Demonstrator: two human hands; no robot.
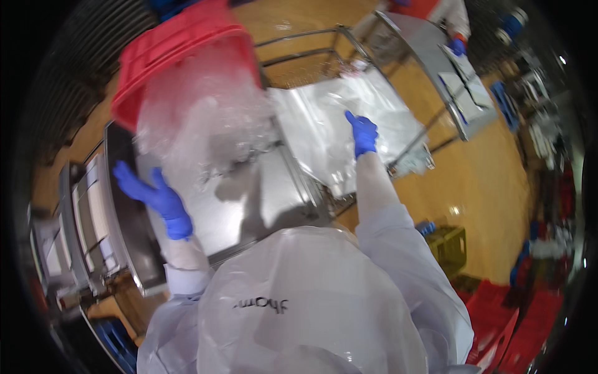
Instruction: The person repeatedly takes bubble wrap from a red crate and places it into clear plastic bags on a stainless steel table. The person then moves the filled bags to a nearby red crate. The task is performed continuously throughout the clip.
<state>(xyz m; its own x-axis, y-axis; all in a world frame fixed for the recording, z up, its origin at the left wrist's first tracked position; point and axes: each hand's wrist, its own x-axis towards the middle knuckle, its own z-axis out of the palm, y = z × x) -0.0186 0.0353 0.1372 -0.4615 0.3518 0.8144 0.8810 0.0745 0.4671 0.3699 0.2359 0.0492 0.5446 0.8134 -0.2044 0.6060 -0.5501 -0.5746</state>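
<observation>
Overhead, the left hand (152, 196), in a blue glove, lies spread with fingers apart and flat on the steel table (249, 206), holding nothing. Just above and to the right of it hangs a crumpled clear plastic liner (199, 118), spilling from a tilted red crate (180, 50) whose far edge is cut off at the top of the view. The liner blurs into a pale haze, so whatever is inside cannot be made out.

The right hand (363, 134), also in a blue glove, reaches forward on a straight arm and rests on a flat clear plastic bag (324, 124) draped over a wire rack (311, 43). Whether its fingers pinch the film or only press on it cannot be told, since the fingertips point away.

Beyond that hand, far off by a second steel table (430, 56), another person's gloved hand (458, 45) shows, the body cropped. Nearer, the person's own white coverall and clear apron (299, 299) hide the table's near edge.
</observation>
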